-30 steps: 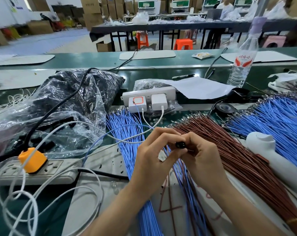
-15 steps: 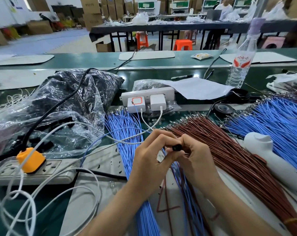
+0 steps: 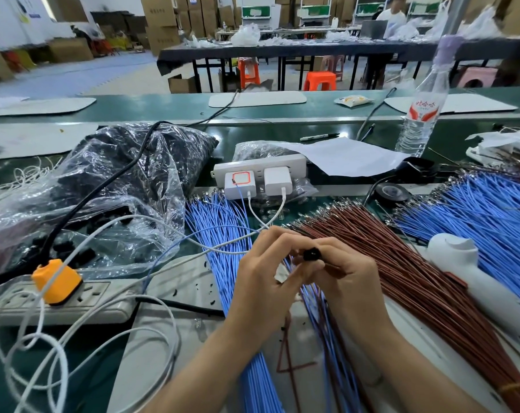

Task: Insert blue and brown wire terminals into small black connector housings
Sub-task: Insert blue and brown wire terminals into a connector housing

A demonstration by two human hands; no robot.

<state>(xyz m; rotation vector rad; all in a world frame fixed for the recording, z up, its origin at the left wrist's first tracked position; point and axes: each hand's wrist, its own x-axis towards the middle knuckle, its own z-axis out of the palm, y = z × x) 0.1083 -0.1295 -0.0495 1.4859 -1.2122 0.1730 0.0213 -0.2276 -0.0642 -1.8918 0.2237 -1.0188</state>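
Grip: left hand [image 3: 261,281] and right hand [image 3: 349,278] both pinched on black connector housing [image 3: 312,253].
Insertion: to be pushed straight until latched.

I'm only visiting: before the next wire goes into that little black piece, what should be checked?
1. Black connector housing held steady: ok, left hand and right hand both pinch it.
2. Terminals seated in the housing: cannot tell, fingers hide them.
3. Brown wires within reach: ok, the bundle lies beside the right hand.
4. Blue wires within reach: ok, the bundle lies beside the left hand.
5. Work area free of stray cables: not ok, white charger cables cross the blue wires near the left hand.
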